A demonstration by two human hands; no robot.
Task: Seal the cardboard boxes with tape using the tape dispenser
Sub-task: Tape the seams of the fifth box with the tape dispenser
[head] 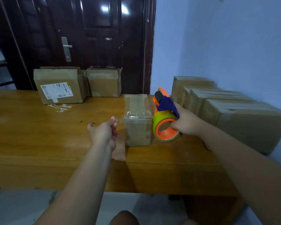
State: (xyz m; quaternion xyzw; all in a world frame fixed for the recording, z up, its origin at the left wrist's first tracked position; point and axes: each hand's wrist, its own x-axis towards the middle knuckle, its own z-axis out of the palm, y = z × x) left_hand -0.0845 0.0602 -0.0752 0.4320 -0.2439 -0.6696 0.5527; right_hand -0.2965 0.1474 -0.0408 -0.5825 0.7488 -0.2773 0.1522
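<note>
Our right hand (186,122) was clamped round the handle of the tape dispenser (165,114), fingers curled tight through its orange and blue frame. The roll rested low on the wooden table (39,127), just to the right of the small box (137,120). Our left hand (104,131) had its fingers drawn together at the edge of a strip of clear tape (119,148) and appeared to pinch it, though the film was too sheer for us to be sure. The strip ran from the box's near left side down toward the table edge.

The small box stood mid-table with tape already across its top seam. We judged it light and fairly stiff, liable to slide on the smooth wood when tape was pulled, so it wanted a flat palm pressing on its top or side. The tape itself looked thin, sticky and quick to fold on itself; it was best held at its very end and kept taut.

A row of closed boxes (234,114) lined the wall on the right. Two open boxes (58,86) sat at the back.
</note>
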